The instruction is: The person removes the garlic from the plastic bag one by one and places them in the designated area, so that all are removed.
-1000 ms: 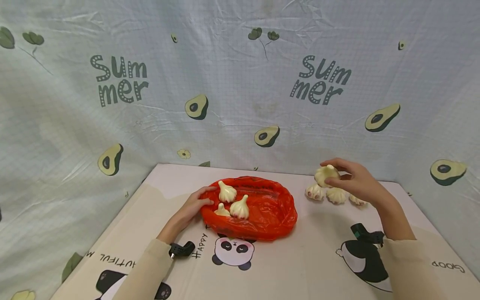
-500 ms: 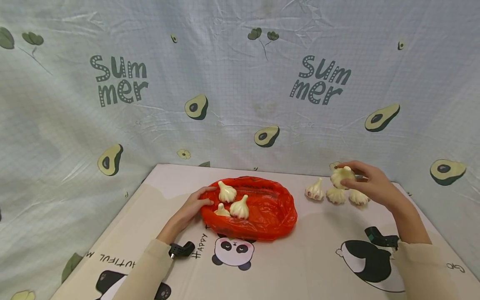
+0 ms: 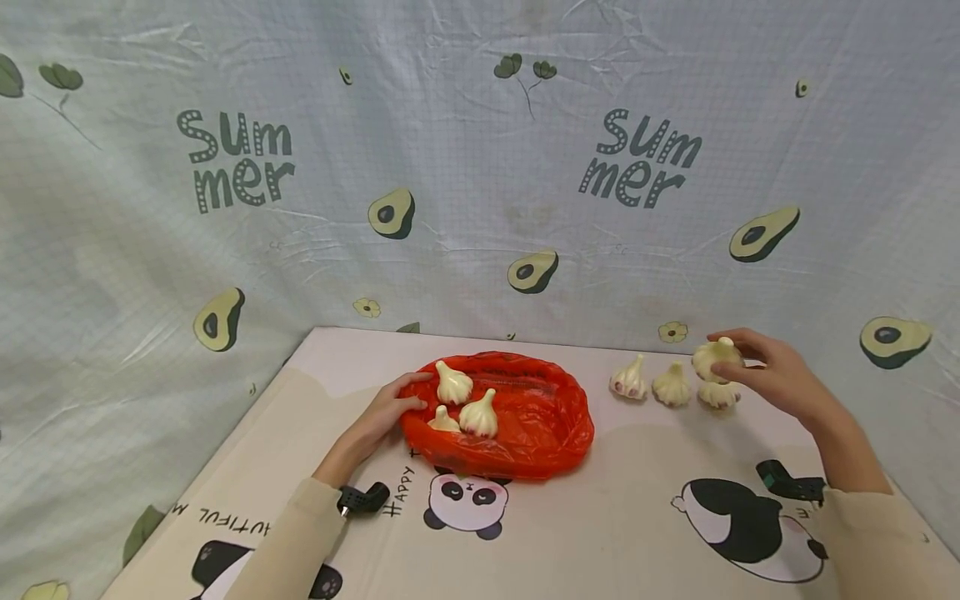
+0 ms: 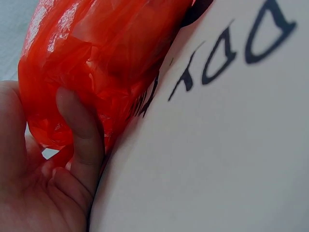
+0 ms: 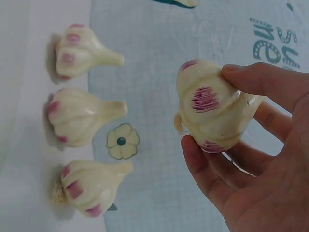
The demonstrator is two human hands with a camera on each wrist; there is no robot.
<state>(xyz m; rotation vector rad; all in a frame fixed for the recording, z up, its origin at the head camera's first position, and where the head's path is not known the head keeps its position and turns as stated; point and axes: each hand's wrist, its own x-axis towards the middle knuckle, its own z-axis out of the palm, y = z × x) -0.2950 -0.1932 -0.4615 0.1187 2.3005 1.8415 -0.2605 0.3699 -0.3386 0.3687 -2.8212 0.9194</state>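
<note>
My left hand (image 3: 386,410) holds the left end of an open red plastic bag (image 3: 525,458), its fingers at the rim. The left wrist view shows the thumb against the crinkled side of the red plastic bag (image 4: 130,43). Inside the bag lie three garlic bulbs, including one garlic bulb (image 3: 478,415) near the middle. At the right, my right hand (image 3: 783,379) grips another garlic bulb (image 5: 207,108), purple-marked, between thumb and fingers. In the head view it overlaps the rightmost garlic bulb (image 3: 718,396) of a row of three.
The row's other two bulbs, a left garlic bulb (image 3: 628,380) and a middle garlic bulb (image 3: 672,387), sit near the back edge of the panda-printed table (image 3: 585,533). Right behind hangs an avocado-printed curtain (image 3: 450,275).
My right hand has moved rightward along the row with the garlic bulb in its grip, uncovering the left and middle bulbs. The left hand and the bag have stayed in place.
</note>
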